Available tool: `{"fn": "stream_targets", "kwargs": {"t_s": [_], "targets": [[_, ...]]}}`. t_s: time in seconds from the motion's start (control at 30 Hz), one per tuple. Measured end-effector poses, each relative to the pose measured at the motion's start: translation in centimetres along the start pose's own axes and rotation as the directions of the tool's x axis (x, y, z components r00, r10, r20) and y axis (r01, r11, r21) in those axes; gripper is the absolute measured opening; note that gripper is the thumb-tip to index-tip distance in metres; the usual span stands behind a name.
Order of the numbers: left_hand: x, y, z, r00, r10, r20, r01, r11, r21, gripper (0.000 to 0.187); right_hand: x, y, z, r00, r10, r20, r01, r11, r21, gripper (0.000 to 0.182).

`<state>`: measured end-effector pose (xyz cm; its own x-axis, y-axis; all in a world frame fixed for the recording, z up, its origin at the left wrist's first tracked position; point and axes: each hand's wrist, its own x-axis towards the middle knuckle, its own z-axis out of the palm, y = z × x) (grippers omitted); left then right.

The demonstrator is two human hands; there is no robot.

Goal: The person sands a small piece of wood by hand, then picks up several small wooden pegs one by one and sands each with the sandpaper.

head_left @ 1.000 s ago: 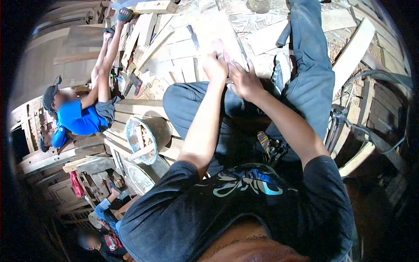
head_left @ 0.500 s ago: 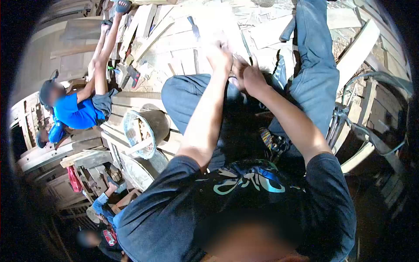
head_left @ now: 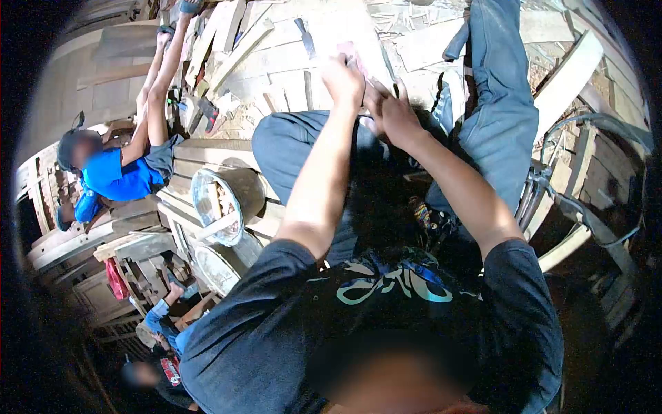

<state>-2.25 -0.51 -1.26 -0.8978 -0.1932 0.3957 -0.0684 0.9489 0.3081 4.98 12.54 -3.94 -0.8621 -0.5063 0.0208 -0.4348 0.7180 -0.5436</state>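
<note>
My left hand point(head_left: 343, 84) is closed, and a small pinkish piece point(head_left: 350, 52), perhaps paper or cloth, shows at its fingertips. It lies over a pale board point(head_left: 363, 21) that is washed out by bright light. Close beside it, my right hand point(head_left: 393, 114) has its fingers bent inward near the board's lower end; what they grip is hidden. Both hands are above my lap, between my bent left leg point(head_left: 289, 138) and my stretched right leg point(head_left: 496, 117).
A bucket point(head_left: 256, 196) with wood scraps stands left of my leg. A dark-handled tool point(head_left: 305, 38) lies ahead; a red-and-black tool point(head_left: 209, 114) is farther left. Planks point(head_left: 569, 79) lie right. A person in blue point(head_left: 124, 172) sits left, another person point(head_left: 169, 376) lower left.
My left hand has shifted slightly, and the pinkish piece now shows beyond its fingers. My right hand's fingers have moved a little upward and left. The whole view has shifted slightly.
</note>
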Motion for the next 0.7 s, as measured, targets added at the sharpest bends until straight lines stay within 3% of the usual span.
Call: {"fn": "stream_targets", "kwargs": {"t_s": [0.03,0.07,0.13,0.17,0.23,0.27,0.4,0.43,0.47,0.53,0.6,0.63,0.7], "targets": [[1.2,0.6,0.3,0.999,-0.039,-0.021,0.037,0.998,-0.048,0.021,-0.1,0.3,0.2,0.997,-0.048,-0.055,0.047,0.999,-0.008,0.060],[2.9,0.8,0.2,0.992,-0.081,0.101,0.093,0.988,-0.122,0.022,-0.2,0.4,0.3,0.985,-0.091,-0.143,0.086,0.995,-0.043,0.059],[4.2,0.5,1.4,0.977,-0.172,0.128,0.194,0.964,-0.179,0.020,-0.4,0.0,0.1,0.932,-0.172,-0.318,0.142,0.983,-0.115,0.057],[3.4,0.1,1.6,0.986,-0.126,0.105,0.139,0.981,-0.132,0.022,-0.1,0.2,0.9,0.904,-0.197,-0.379,0.147,0.977,-0.156,0.052],[1.1,-0.2,0.3,0.998,-0.022,0.059,0.024,0.999,-0.034,0.027,-0.2,0.0,-0.1,0.959,-0.138,-0.248,0.114,0.988,-0.108,0.050],[0.7,1.0,-2.3,0.936,-0.205,0.286,0.259,0.951,-0.168,0.028,-0.3,-0.3,-0.6,0.978,-0.107,-0.179,0.093,0.992,-0.082,0.049],[-1.9,-0.5,-0.8,0.990,-0.085,0.111,0.099,0.988,-0.120,0.022,-0.9,-0.2,-0.5,0.918,-0.173,-0.357,0.158,0.985,-0.072,0.057],[-1.5,0.0,-1.2,0.995,-0.074,0.072,0.080,0.993,-0.083,0.020,-0.6,-0.6,-0.8,0.992,-0.007,-0.128,0.016,0.997,0.070,0.063],[-0.4,0.6,-1.5,1.000,0.000,0.024,0.002,0.995,-0.103,0.021,-0.6,-0.7,-0.9,0.989,-0.035,-0.143,0.041,0.998,0.042,0.062],[1.9,0.0,0.7,0.999,-0.006,-0.043,-0.004,0.976,-0.218,0.021,-0.5,-0.8,-1.4,0.979,-0.099,-0.179,0.096,0.995,-0.025,0.062],[4.0,1.0,0.0,0.984,-0.115,0.134,0.140,0.972,-0.189,0.020,-0.5,-1.1,-1.8,0.974,-0.105,-0.200,0.079,0.988,-0.134,0.063],[3.9,1.7,-1.3,0.973,-0.099,0.210,0.137,0.975,-0.177,0.024,-0.6,-1.3,-2.1,0.980,-0.098,-0.172,0.072,0.985,-0.155,0.065],[1.8,0.3,-1.1,0.982,-0.070,0.177,0.098,0.983,-0.156,0.025,-0.2,-0.6,-1.2,0.982,-0.103,-0.160,0.077,0.983,-0.164,0.066]]}}
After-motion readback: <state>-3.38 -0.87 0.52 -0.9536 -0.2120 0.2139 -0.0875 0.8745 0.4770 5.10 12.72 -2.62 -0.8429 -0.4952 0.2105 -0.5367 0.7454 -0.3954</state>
